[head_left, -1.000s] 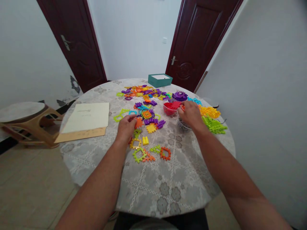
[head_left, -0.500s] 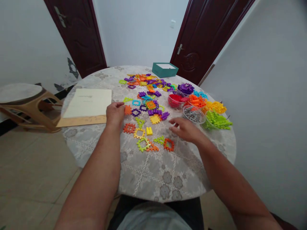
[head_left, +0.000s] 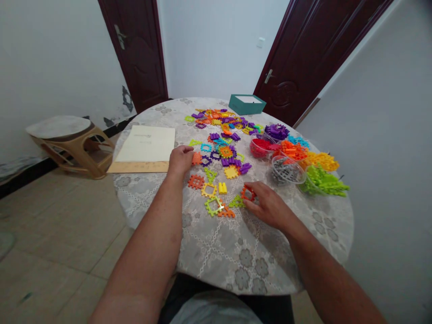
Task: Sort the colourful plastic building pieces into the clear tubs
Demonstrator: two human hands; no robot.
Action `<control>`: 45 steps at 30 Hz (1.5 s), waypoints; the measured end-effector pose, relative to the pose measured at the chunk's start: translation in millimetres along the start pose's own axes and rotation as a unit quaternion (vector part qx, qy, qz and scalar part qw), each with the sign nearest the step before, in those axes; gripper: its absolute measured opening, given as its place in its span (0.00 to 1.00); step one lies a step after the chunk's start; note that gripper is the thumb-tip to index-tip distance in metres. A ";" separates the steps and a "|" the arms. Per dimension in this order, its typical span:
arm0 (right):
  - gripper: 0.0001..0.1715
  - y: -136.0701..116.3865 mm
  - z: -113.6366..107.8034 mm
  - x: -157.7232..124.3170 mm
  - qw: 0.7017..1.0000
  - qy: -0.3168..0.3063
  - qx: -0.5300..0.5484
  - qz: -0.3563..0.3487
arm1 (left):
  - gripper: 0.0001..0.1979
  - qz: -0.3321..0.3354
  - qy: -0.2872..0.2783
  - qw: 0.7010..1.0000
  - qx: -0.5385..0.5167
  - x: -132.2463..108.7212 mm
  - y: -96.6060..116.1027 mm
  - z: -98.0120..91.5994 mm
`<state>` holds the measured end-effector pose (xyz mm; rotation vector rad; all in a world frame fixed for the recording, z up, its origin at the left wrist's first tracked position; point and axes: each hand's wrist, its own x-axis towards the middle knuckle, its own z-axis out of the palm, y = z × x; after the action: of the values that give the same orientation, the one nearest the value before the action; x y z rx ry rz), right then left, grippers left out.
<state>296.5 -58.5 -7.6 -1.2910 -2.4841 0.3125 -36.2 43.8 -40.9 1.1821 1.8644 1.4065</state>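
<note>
Our right hand [head_left: 268, 204] is partly closed, with thumb and forefinger on opposite sides of a red-orange frame [head_left: 243, 193], which we hold right of the middle of the counter [head_left: 216, 252], toward its near edge. Our left hand [head_left: 180, 161] has its fingers bent close together against the side of an orange square [head_left: 196, 158], left of the counter's middle; the fingertips are partly hidden, so we cannot tell whether they grip it. Just left of the red-orange frame lies a green triangle [head_left: 236, 201]; farther toward the left edge, we see an orange triangle [head_left: 227, 212] touching a green frame [head_left: 213, 213]. Near the right edge, we have a clear bowl [head_left: 302, 179] of gray pieces [head_left: 285, 168]. A pale sheet [head_left: 145, 144] lies by the left edge, a teal box [head_left: 246, 108] at the far edge.
</note>
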 end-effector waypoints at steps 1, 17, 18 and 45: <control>0.24 0.3 0.1 6.0 1.000 0.005 -0.005 -0.004 | 0.20 -0.008 -0.009 1.000 -0.006 -1.3 1.5 -0.4; 0.28 -0.1 20.2 46.8 0.999 0.030 -0.024 0.015 | 0.18 0.013 -0.015 1.000 0.019 5.6 -7.1 2.1; 0.27 3.4 20.8 46.4 0.999 0.021 -0.033 0.020 | 0.18 0.013 -0.015 1.000 0.020 6.6 -7.9 2.7; 0.13 -104.4 68.4 98.1 0.977 -0.023 -0.170 -0.125 | 0.17 0.031 -0.026 0.998 0.041 12.8 -14.9 4.1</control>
<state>139.2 -40.1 -17.7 -1.0739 -2.7886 -0.1540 -44.1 55.8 -55.0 1.3135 1.8798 1.3304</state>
